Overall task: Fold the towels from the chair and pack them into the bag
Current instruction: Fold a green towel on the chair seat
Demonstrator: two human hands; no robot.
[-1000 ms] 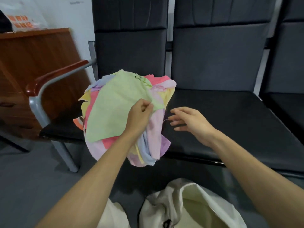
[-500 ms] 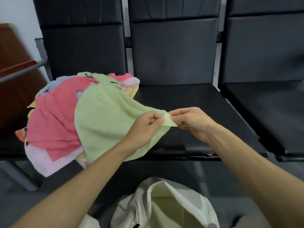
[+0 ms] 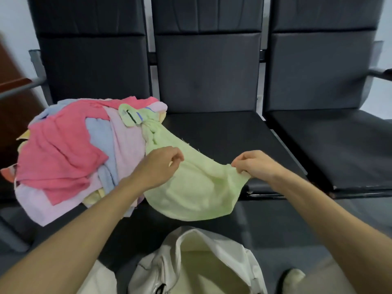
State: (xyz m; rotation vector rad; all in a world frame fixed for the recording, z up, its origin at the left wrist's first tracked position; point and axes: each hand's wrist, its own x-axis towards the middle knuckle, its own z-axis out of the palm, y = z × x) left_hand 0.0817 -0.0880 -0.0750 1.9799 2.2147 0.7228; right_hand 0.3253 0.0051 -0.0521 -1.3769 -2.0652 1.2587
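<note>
Forearms come in from the bottom edge, one on each side of a cream-white cloth bag [image 3: 201, 262] that sits open-mouthed on the grey floor [image 3: 275, 225]. The toe of a pale shoe [image 3: 291, 276] shows just to the right of it.

Beyond the bag, both hands are clenched on one pale green terry towel [image 3: 197, 187]. The left hand [image 3: 158, 166] pinches its upper edge between thumb and curled fingers, close to the heap. The right hand [image 3: 254, 164] pinches a corner of that edge with its fingers curled tight, well apart from the left. The towel sags between them in a loose pouch, above the bag and apart from it. Its far end is bunched and twisted and lies on a heap of soft coloured towels [image 3: 74, 155].

That heap rests on the left seat and spills over its front edge. A coral-pink towel is on top, with light blue, lilac and pale yellow ones around it. How many there are in all cannot be told.

The black padded surface of the middle seat [image 3: 222, 132] carries only the towel's trailing part. Behind it stand tall dark backrests. A grey metal armrest [image 3: 21, 85] and a reddish-brown wooden cabinet [image 3: 10, 107] are at the left, with a pale wall [image 3: 12, 18] beyond.

Counted: two hands, one held towel, one bag, one shoe, three seats in a row.
</note>
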